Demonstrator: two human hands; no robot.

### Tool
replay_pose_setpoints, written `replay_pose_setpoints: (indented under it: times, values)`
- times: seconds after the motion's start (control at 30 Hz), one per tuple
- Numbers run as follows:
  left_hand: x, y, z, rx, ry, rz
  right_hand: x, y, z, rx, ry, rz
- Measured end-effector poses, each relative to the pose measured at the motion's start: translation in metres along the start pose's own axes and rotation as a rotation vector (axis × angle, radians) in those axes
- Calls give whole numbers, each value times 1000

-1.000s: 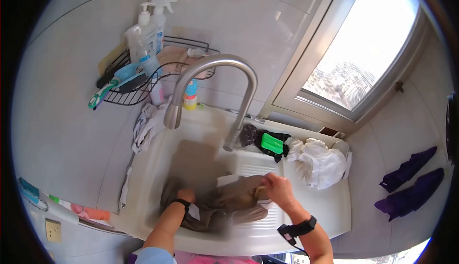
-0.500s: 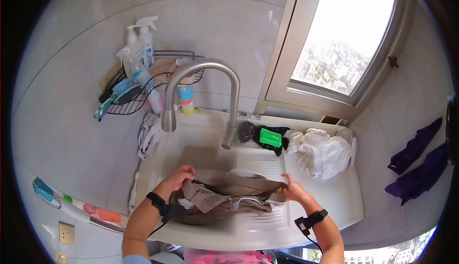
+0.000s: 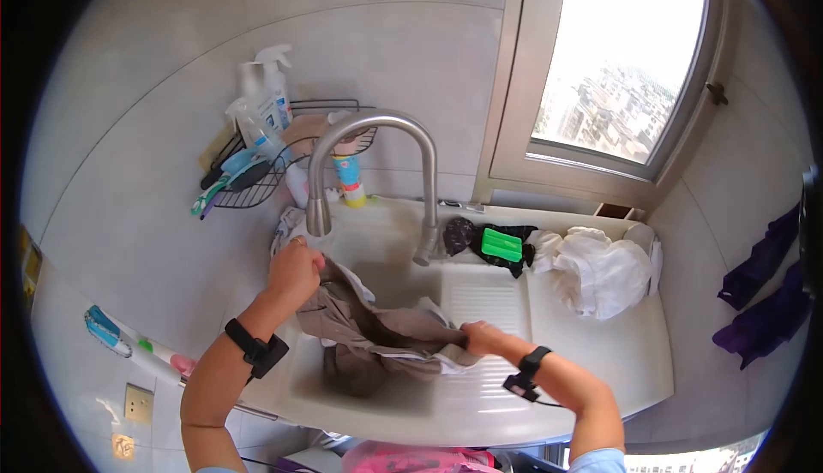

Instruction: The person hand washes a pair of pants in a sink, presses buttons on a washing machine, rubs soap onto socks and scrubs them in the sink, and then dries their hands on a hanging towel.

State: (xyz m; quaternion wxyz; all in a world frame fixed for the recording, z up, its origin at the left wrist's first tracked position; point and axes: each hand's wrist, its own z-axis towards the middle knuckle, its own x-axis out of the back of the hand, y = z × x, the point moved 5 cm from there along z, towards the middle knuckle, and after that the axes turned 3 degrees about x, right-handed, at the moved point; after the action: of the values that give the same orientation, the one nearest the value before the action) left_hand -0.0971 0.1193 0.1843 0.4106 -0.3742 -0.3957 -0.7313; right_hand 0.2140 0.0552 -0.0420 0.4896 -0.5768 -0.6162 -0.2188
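Here, both hands (image 3: 296, 276) (image 3: 485, 339) grip the brown garment (image 3: 416, 326), left raised higher.

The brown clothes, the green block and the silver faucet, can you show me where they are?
Brown garment (image 3: 416, 329), head view: fabric near its middle.
Green block (image 3: 501, 245), head view: middle of its upper face.
Silver faucet (image 3: 377, 118), head view: top of its curved neck.

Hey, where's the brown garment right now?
The brown garment is held between the left hand and right hand, at the sink, lower middle of the head view.
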Motion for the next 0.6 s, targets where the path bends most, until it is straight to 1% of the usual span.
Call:
replay_pose_setpoints:
  times: [0.03, 0.1, 0.17, 0.2, 0.27, 0.3, 0.37, 0.43, 0.47, 0.5, 0.53, 0.57, 0.6]
  values:
    - [6, -5, 3, 42, 24, -58, -17, -2, 27, 52, 121, 48]
    - [15, -17, 6, 125, 65, -176, 25, -47, 36, 10, 84, 367]
    - [7, -37, 0, 357, -59, -328, 86, -90, 24, 66, 244, 827]
    - [1, -46, -4, 472, -120, -404, 93, -96, 35, 86, 301, 989]
    - [-32, -70, -22, 551, -142, -498, 101, -100, 58, 125, 417, 1308]
    - [-56, -84, -36, 593, -154, -547, 99, -100, 67, 106, 451, 1279]
    - [-99, -91, -65, 541, -89, -456, 90, -97, 86, 63, 516, 1217]
    - [-156, -107, -93, 317, -32, -194, 42, -74, 128, 86, 495, 633]
    - [-180, -108, -104, 357, -145, -146, 16, -68, 138, 97, 473, 339]
    - [-200, -104, -112, 393, -257, -98, -5, -68, 140, 30, 339, 318]
    - [-208, -90, -116, 325, -454, -30, -26, -68, 142, -37, 210, 295]
    - [-215, -81, -122, 252, -649, 39, -50, -69, 153, -18, 191, 227]
    - [-251, -92, -138, 184, -747, 56, -77, -73, 165, 1, 168, 161]
